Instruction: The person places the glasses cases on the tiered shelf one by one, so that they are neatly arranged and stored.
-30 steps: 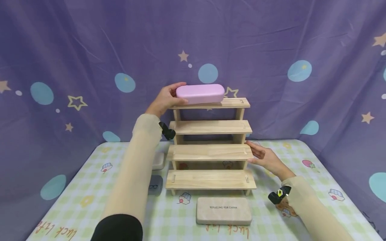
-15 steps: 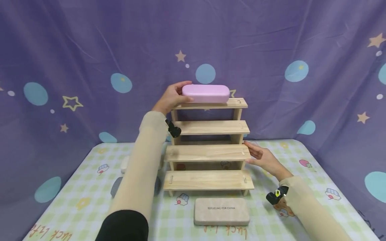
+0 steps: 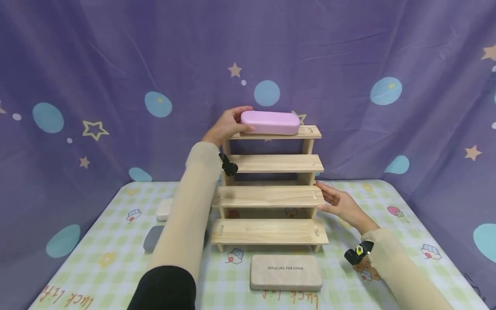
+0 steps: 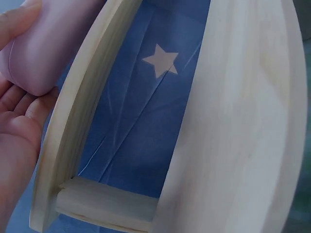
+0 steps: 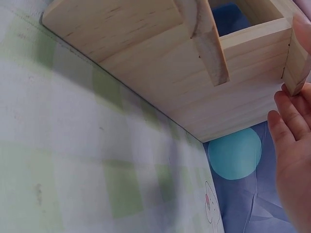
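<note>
A glossy pink glasses case (image 3: 273, 122) lies lengthwise along the top tier of a stepped wooden display stand (image 3: 267, 196). My left hand (image 3: 227, 126) grips the case by its left end, thumb in front and fingers behind. The left wrist view shows the fingers curled under the rounded end of the pink case (image 4: 53, 46), next to the top board. Low on the stand's right side, my right hand (image 3: 342, 207) holds the end of a middle tier between thumb and fingers. The right wrist view shows the fingertips (image 5: 286, 104) against that board end.
A beige case (image 3: 286, 273) with printed lettering lies in front of the stand. Left of it, a grey case (image 3: 152, 239) and a white case (image 3: 164, 209) are partly hidden by my left sleeve. A purple patterned curtain (image 3: 325, 64) hangs behind the checked table (image 3: 112, 232).
My left hand has moved to the right with the pink glasses case along the top tier. More of the items at the left now shows. The right hand keeps its place on the stand.
</note>
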A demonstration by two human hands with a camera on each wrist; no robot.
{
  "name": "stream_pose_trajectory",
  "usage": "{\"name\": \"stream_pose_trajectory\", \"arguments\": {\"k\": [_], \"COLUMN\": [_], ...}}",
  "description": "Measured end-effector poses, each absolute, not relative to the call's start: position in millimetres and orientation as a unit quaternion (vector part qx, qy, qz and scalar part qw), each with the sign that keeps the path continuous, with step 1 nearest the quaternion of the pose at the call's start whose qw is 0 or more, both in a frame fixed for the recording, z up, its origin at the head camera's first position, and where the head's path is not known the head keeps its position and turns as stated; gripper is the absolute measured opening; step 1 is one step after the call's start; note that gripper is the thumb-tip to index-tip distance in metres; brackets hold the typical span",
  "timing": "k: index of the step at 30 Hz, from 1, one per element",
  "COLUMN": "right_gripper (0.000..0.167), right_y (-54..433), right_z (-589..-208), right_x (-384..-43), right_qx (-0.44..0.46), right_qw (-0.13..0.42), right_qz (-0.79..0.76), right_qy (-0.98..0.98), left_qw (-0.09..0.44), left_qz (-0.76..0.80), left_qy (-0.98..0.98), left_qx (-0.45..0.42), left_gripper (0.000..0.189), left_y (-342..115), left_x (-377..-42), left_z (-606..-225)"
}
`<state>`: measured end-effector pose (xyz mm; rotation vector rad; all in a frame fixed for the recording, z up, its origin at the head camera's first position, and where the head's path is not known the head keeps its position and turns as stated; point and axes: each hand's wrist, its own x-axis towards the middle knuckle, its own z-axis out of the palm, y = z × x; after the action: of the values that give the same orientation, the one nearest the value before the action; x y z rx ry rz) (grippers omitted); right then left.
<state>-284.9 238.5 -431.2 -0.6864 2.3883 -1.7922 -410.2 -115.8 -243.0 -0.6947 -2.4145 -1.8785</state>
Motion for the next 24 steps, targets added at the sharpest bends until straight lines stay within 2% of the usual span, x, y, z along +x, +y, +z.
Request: {"name": "stream_pose_trajectory", "arguments": {"k": [6,15,24], "right_gripper": [0.075,0.075,0.075], "right_y": [240.7,240.7,240.0], "right_z": [-431.5,-430.1,-431.5], "right_x": [-285.2,-285.4,-285.3], "right_qx": [-0.231,-0.229,-0.229], "right_qw": [0.039,0.039,0.037], "right_qz": [-0.584,-0.584,-0.586], "right_qy": [0.777,0.778,0.776], "left_qw": [-0.023,-0.115,-0.106], "left_qz": [-0.579,-0.551,-0.552], "left_qy": [-0.786,-0.796,-0.8], "left_qx": [-0.215,-0.223,-0.212], "left_gripper": [0.068,0.072,0.074], "left_y": [-116.2,-122.6,-122.4], "left_x": [-412.7,-414.9,-416.1], "left_z": [-242.3,-235.2,-237.3]}}
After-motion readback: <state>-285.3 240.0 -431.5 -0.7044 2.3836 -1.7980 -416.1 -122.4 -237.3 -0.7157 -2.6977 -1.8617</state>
